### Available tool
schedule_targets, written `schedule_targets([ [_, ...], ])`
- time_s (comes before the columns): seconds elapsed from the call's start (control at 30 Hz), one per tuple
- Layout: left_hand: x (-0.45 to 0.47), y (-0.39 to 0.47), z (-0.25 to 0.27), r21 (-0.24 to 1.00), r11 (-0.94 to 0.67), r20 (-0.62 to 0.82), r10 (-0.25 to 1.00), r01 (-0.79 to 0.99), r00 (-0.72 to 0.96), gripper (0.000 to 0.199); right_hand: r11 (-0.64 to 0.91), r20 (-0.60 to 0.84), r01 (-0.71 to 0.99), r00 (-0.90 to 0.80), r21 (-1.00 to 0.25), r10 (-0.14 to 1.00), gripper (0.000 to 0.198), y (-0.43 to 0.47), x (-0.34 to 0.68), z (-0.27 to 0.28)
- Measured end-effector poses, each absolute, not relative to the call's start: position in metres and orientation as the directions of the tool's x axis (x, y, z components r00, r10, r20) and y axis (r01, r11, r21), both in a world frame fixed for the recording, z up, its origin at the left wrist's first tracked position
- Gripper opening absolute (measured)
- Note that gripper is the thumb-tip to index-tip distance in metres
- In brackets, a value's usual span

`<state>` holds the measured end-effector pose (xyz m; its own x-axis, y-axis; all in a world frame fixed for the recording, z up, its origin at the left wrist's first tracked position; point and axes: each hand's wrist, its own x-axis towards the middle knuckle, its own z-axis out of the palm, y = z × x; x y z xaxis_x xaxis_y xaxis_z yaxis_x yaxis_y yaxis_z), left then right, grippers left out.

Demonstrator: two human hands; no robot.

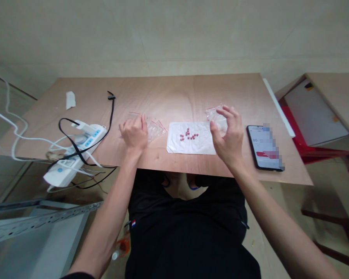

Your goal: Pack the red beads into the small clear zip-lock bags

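Observation:
My left hand (135, 133) rests curled on the table over clear zip bags (155, 130) with red seal lines. Its fingertips are hidden, so what they hold, if anything, does not show. To the right lies a creased white sheet (176, 145), perhaps paper or a flat pouch. Several small reddish pieces (187, 133) that look like pills or beads are scattered on it. Over the sheet's right edge is my right hand (229, 135), thumb and fingers apart and bent. Another clear zip bag (212, 113) lies just behind those fingers; whether they touch it is unclear.
A phone (263, 149) lies right of my right hand. At the left, a white power strip (75, 155) with tangled cables hangs over the table's front edge. A black cable (112, 112) and a white scrap (70, 100) lie farther back. A wall borders the wooden table (163, 89).

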<state>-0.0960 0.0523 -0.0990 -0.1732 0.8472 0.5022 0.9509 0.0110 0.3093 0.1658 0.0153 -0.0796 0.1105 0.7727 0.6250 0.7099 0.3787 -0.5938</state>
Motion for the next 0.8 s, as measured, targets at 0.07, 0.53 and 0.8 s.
schedule_targets([
  [0.07, -0.084, 0.033, -0.089, 0.394, -0.081, 0.659, 0.719, 0.915, -0.220, 0.034, 0.383, 0.543, 0.582, 0.124, -0.718, 0.830, 0.025, 0.000, 0.148, -0.072],
  [0.53, 0.002, -0.057, -0.060, 0.760, -0.511, 0.569, 0.821, 0.402, -0.031, 0.028, 0.146, 0.142, -0.018, 0.140, -0.989, 0.980, 0.025, -0.055, 0.106, -0.049],
  [0.8, 0.001, -0.031, -0.047, 0.991, -0.071, 0.068, 0.997, -0.115, -0.026, 0.023, 0.357, 0.395, 0.392, 0.018, -0.848, 0.919, 0.029, -0.050, 0.125, -0.059],
])
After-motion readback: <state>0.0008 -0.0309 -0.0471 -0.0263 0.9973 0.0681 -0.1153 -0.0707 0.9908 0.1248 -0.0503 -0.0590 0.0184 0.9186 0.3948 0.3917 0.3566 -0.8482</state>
